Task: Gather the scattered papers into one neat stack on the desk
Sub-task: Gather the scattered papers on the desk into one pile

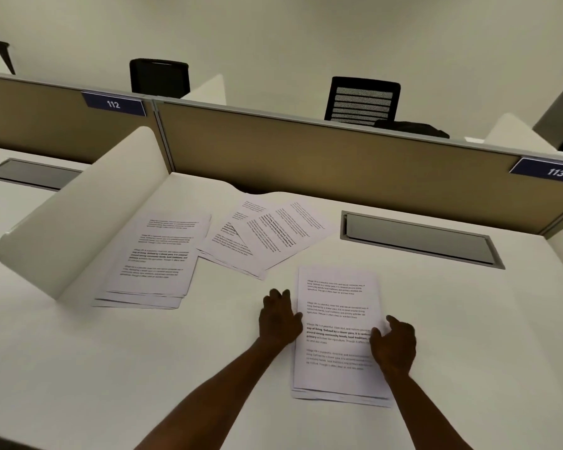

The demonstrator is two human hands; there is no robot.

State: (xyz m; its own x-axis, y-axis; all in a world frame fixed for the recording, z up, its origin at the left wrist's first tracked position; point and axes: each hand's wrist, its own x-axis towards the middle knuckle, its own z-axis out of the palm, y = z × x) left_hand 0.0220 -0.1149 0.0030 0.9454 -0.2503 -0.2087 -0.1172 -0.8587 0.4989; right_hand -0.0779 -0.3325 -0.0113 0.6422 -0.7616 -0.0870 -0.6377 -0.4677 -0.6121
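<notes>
White desk (143,368): left hand (278,319), right hand (395,345) flat (open-palmed) against near stack (337,332) edges; two other piles apart.

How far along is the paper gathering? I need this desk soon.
Partly done. A squared stack lies near the desk's front edge, with several sheets already in it. In hand: the left hand and right hand press its two long sides, tidying the edges. Left: the loose pile by the white divider and the fanned sheets behind still need adding.
</notes>
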